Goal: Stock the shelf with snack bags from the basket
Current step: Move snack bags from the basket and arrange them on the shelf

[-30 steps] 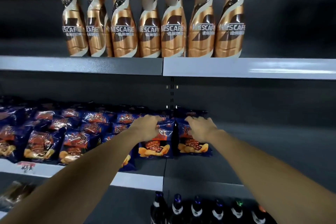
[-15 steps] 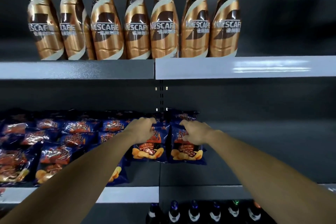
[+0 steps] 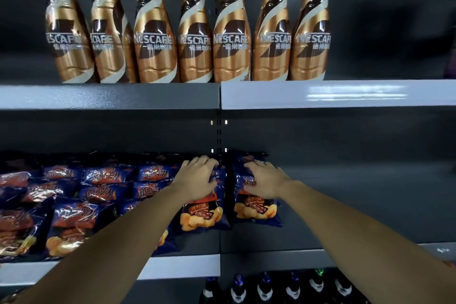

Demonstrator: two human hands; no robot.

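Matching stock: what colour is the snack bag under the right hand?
Dark blue snack bag, orange chips printed low; head view.

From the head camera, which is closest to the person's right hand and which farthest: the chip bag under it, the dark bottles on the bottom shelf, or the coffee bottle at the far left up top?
1. Chip bag, directly under the right hand, touching it.
2. Dark bottles, on the shelf below.
3. Far-left coffee bottle, top shelf, far across to the left.
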